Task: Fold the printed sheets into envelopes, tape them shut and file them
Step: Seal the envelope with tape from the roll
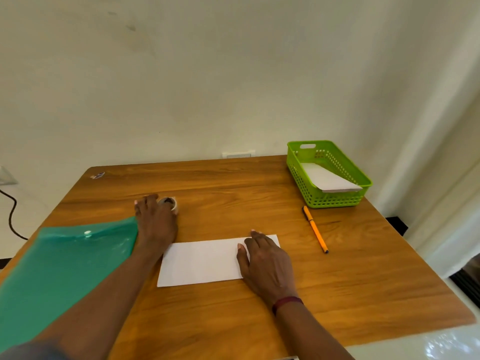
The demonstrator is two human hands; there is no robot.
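Observation:
A folded white sheet [202,261] lies flat near the middle of the wooden table [233,320]. My right hand [265,266] rests on its right end with the fingers spread flat. My left hand [155,219] reaches past the sheet's left end, and its fingers curl round a small roll of tape [170,202] on the table. A green basket [330,175] at the back right holds a folded white sheet [330,179].
A translucent green folder [65,268] covers the table's left side, beside my left forearm. An orange pen [315,229] lies between the sheet and the basket. A black cable [11,216] hangs off to the far left. The wall stands right behind the table.

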